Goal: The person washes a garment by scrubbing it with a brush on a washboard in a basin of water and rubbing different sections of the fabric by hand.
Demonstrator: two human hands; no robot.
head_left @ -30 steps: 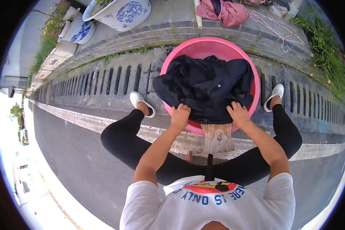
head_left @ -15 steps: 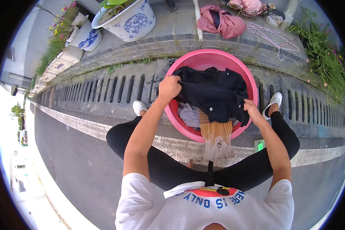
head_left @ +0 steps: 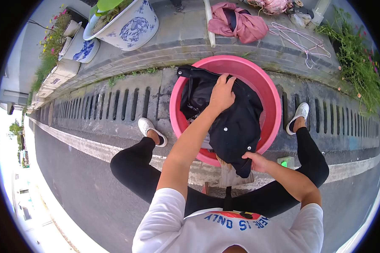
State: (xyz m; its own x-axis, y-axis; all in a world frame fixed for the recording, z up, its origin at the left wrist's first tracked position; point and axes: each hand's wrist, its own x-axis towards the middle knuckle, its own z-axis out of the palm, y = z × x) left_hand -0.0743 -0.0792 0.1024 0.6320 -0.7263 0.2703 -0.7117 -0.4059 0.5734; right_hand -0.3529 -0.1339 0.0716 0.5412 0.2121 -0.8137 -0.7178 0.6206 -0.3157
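Observation:
A black jacket [head_left: 236, 122] with silver snap buttons lies bunched over a pink basin [head_left: 275, 111], one corner hanging past the far-left rim. My left hand [head_left: 223, 93] is on the middle of the cloth with its fingers curled into it. At the near edge, my right hand [head_left: 257, 161] grips the jacket's lower corner, thumb on top. Beneath that corner, a wooden washboard [head_left: 236, 177] leans out over the near rim, mostly covered by the jacket. The grey cloth in the basin is almost wholly hidden.
Slotted drain covers [head_left: 126, 103] run under the basin. A green-lit box [head_left: 285, 162] sits by my right knee. On the ledge are a pink cloth bundle [head_left: 236, 23], wire hangers [head_left: 299, 40] and a blue-and-white planter [head_left: 126, 27]. Flowering plants [head_left: 354, 59] grow at the right.
My left hand has moved from the basin's left rim to the jacket's middle. My right hand has come down and nearer with its corner, covering more of the washboard. The jacket's upper corner has flopped left.

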